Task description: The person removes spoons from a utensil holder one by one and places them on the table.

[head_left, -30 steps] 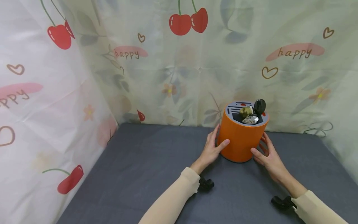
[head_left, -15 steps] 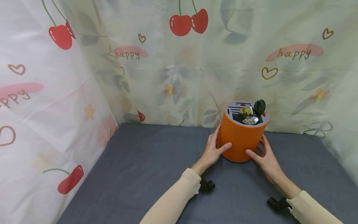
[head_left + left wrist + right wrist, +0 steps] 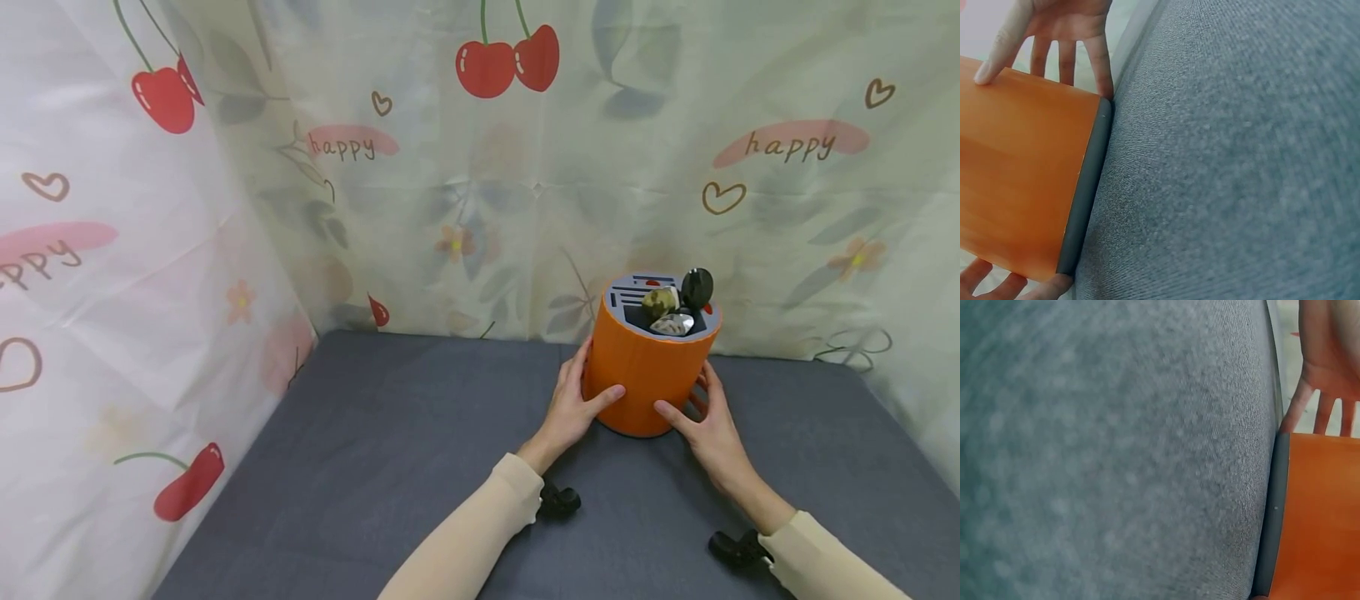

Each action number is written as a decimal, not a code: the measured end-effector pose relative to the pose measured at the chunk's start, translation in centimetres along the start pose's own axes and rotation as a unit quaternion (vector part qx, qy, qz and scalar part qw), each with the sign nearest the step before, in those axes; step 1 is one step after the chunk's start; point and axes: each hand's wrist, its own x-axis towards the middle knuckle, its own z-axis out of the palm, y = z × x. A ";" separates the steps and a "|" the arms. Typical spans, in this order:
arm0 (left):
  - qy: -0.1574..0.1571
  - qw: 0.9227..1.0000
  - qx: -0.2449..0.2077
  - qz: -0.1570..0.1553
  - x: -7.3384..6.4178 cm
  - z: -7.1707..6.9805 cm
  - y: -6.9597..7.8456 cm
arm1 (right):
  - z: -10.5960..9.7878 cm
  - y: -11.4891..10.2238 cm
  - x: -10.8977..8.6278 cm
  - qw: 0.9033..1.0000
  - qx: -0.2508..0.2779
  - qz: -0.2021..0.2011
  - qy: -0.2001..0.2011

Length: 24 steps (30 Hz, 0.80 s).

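Observation:
An orange round knife block [image 3: 637, 375] with a grey slotted top stands upright near the back of the table. From its wide opening poke a dark glossy rounded piece [image 3: 697, 287], an olive mottled piece [image 3: 659, 301] and a silvery one [image 3: 672, 322]. My left hand [image 3: 566, 414] holds the block's left side, thumb on the front, fingers reaching behind. On the opposite side my right hand [image 3: 712, 433] holds it likewise, its far fingers partly hidden. In the left wrist view, the block's dark base [image 3: 1085, 194] meets the cloth, with fingertips right at its edge.
Grey cloth [image 3: 375, 467] covers the table. Behind it hangs a printed curtain [image 3: 420, 217] with cherries and hearts, close to the block. Another curtain [image 3: 165, 333] borders the left side. Black wrist devices [image 3: 560, 500] stick out under the cream sleeves.
My right hand has come in leftward against the block, its thumb now on the front. My left thumb has slid slightly lower and rightward. The block stands where it was.

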 end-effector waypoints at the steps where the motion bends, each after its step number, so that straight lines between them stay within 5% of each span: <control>1: 0.001 1.000 0.000 0.001 0.0 0.0 0.0 | 0.0 0.0 0.0 1.000 0.000 0.000 0.002; 24: 0.014 1.000 -0.011 0.017 -0.1 0.1 -0.1 | 0.2 -0.4 -0.3 1.000 -0.010 0.015 0.023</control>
